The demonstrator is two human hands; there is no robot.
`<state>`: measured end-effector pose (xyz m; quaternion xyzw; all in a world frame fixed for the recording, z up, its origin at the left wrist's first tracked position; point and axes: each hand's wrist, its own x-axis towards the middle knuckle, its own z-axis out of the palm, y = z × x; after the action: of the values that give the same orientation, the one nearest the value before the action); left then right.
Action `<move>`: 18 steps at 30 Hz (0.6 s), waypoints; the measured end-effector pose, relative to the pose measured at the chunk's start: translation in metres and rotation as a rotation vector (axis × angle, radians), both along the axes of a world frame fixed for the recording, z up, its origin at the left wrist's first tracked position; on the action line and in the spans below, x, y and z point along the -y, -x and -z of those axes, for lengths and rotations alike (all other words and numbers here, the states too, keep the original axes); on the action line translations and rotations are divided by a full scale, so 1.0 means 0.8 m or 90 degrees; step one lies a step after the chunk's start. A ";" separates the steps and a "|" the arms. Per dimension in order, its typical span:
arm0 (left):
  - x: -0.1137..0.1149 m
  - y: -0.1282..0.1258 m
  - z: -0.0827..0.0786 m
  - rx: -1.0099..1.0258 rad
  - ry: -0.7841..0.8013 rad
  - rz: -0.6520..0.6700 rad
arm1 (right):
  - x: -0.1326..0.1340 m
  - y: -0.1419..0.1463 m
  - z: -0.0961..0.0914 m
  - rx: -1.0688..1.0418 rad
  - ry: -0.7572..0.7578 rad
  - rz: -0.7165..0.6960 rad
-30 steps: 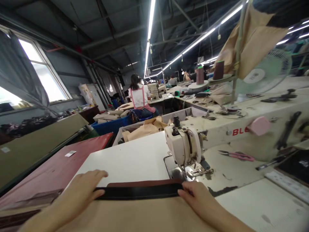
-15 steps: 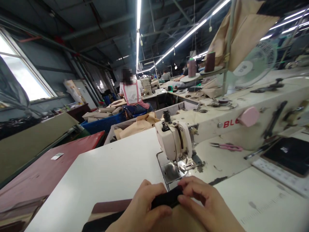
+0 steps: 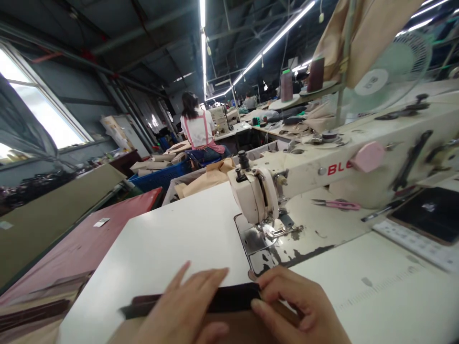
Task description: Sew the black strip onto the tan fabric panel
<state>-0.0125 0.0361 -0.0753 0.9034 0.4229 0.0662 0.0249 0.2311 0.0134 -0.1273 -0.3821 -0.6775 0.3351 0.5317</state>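
Note:
A brown fabric piece (image 3: 240, 327) with a black strip (image 3: 234, 297) along its far edge lies at the bottom of the view, on the near part of the white sewing table. My right hand (image 3: 294, 301) pinches the strip's right end between thumb and fingers. Slightly blurred, my left hand (image 3: 186, 306) rests over the fabric's left part with its fingers stretched out and apart. Just beyond my hands stands the sewing machine head (image 3: 253, 193). Its presser foot (image 3: 281, 231) and metal needle plate (image 3: 253, 239) have no fabric on them.
Pink-handled thread snips (image 3: 337, 204) lie under the machine arm. A black flat item (image 3: 430, 212) sits at the right by a white ruler-like strip (image 3: 416, 243). Stacked fabric pieces (image 3: 39, 306) are at lower left. A seated person (image 3: 199, 126) works farther off, beyond a blue crate (image 3: 161, 179).
My left hand has let go of the black strip, moved left and stretched out its fingers. The right hand still pinches the strip's end. The head view has shifted slightly.

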 end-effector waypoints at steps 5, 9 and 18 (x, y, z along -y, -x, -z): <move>0.000 -0.100 0.020 0.177 0.047 -0.010 | 0.001 -0.006 0.000 -0.148 0.162 0.044; 0.000 -0.108 0.020 0.268 0.088 0.031 | 0.003 -0.024 -0.012 -0.183 0.291 0.012; -0.001 -0.108 0.022 0.245 0.035 0.031 | -0.001 -0.035 -0.019 -0.103 0.348 -0.057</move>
<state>0.0740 0.0366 -0.0931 0.8829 0.3902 0.2256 0.1317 0.2591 0.0143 -0.1124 -0.4528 -0.5337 0.5576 0.4462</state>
